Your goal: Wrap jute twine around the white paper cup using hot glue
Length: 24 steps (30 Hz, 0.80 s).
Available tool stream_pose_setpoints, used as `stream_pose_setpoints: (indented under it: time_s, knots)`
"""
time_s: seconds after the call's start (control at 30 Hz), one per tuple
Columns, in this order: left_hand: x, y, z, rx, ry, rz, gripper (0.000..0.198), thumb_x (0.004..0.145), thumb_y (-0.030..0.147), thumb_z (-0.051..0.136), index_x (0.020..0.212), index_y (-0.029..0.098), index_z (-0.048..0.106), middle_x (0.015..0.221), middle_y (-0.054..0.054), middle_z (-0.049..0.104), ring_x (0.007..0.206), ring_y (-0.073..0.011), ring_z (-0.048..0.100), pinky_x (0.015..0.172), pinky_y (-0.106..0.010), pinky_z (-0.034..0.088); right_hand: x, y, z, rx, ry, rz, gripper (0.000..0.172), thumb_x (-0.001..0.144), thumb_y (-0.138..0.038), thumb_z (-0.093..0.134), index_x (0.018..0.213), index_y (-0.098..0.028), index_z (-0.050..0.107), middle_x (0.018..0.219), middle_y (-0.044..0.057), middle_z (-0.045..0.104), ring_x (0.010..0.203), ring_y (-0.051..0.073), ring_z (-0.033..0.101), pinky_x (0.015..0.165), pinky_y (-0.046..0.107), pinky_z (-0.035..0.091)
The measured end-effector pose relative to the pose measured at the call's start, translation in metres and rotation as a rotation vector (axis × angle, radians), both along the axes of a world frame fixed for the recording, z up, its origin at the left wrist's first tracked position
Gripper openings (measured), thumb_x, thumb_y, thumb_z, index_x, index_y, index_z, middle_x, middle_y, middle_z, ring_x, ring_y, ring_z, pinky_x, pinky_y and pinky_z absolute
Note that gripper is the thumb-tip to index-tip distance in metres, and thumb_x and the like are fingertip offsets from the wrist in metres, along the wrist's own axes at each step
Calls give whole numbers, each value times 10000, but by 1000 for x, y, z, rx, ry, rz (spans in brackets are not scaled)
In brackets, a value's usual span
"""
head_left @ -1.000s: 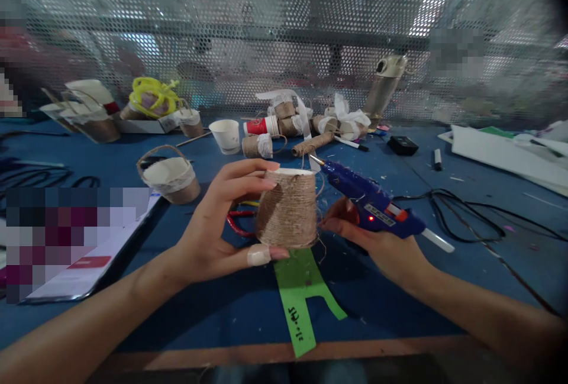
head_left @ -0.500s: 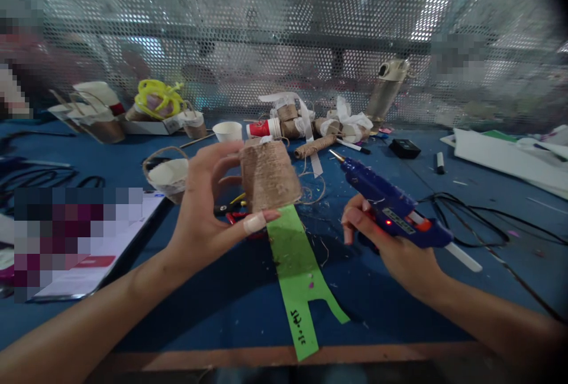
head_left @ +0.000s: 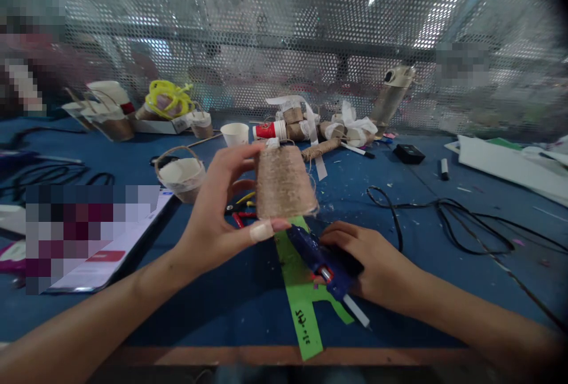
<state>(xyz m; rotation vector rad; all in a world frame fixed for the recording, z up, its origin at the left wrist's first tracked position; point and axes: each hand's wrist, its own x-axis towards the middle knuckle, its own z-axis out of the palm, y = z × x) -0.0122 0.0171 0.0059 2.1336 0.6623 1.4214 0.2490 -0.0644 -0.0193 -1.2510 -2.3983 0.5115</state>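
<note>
Between the thumb and fingers of my left hand (head_left: 222,212) is a twine-wrapped cup (head_left: 285,183), held above the table, with a bandage round the thumb. My right hand (head_left: 368,254) is wrapped round a blue glue gun (head_left: 322,263), its nozzle end near the cup's lower edge and hidden behind my left thumb. A white glue stick (head_left: 356,311) sticks out of the gun's back. Beneath the gun lies a green paper strip (head_left: 302,313) with black writing. Red-handled pliers (head_left: 239,218) are partly hidden behind my left hand.
A small basket (head_left: 181,174) stands left of the cup. Several wrapped cups and a twine roll (head_left: 322,150) lie at the back. A clipboard (head_left: 110,260) lies at the left, a black cable (head_left: 465,215) at the right. Perforated metal (head_left: 266,35) rises behind the table.
The glue gun has moved left and down in my right hand, from the right of the cup to under it. The cup in my left hand has shifted slightly right and turned a little.
</note>
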Motion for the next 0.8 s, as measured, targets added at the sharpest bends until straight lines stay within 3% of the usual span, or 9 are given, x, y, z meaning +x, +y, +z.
stream_pose_setpoints:
  time_s: [0.23, 0.4, 0.5, 0.57, 0.7, 0.8]
  knots:
    - [-1, -2, 0, 0, -27, -33, 835, 700, 392, 881, 1429, 342, 478, 1447, -82, 487, 1255, -323, 564, 924, -457, 631, 6, -2, 27, -53, 80, 120, 638, 787, -56, 643, 1392, -247, 567, 1348, 103, 630, 1291, 267, 557, 1094, 449, 484]
    - [0, -2, -1, 14, 3, 0, 824, 725, 365, 865, 1440, 299, 462, 1439, -113, 493, 1257, -301, 574, 967, -437, 606, -13, 7, 36, 103, 182, 42, 247, 942, -81, 531, 1063, -233, 685, 1056, 58, 751, 1044, 211, 689, 940, 375, 559]
    - [1, 0, 0, 22, -54, 43, 788, 725, 381, 867, 1411, 295, 488, 1417, -107, 509, 1220, -282, 599, 916, -377, 616, -44, 18, 36, 209, -56, 309, 201, 980, -103, 517, 1035, -148, 705, 1087, 115, 751, 1098, 244, 686, 994, 396, 543]
    - [2, 2, 1, 45, -117, 57, 787, 724, 409, 866, 1404, 299, 486, 1425, -97, 499, 1210, -270, 603, 892, -343, 615, -61, 29, 37, 291, -160, 401, 199, 999, -133, 515, 1061, -114, 704, 1133, 143, 732, 1165, 265, 657, 1031, 399, 521]
    - [0, 2, 3, 104, -197, 77, 799, 756, 474, 833, 1430, 302, 440, 1468, -90, 440, 1311, -298, 531, 968, -373, 588, -76, 63, 34, 331, -223, 350, 191, 949, -58, 542, 1038, -87, 709, 1111, 182, 730, 1077, 303, 694, 952, 439, 556]
    - [-1, 1, 3, 101, -216, 68, 833, 715, 474, 866, 1421, 305, 456, 1471, -82, 432, 1335, -322, 508, 989, -407, 577, -73, 89, 26, 322, -205, 272, 279, 896, 31, 533, 1076, -85, 712, 1081, 184, 743, 1041, 319, 703, 901, 451, 564]
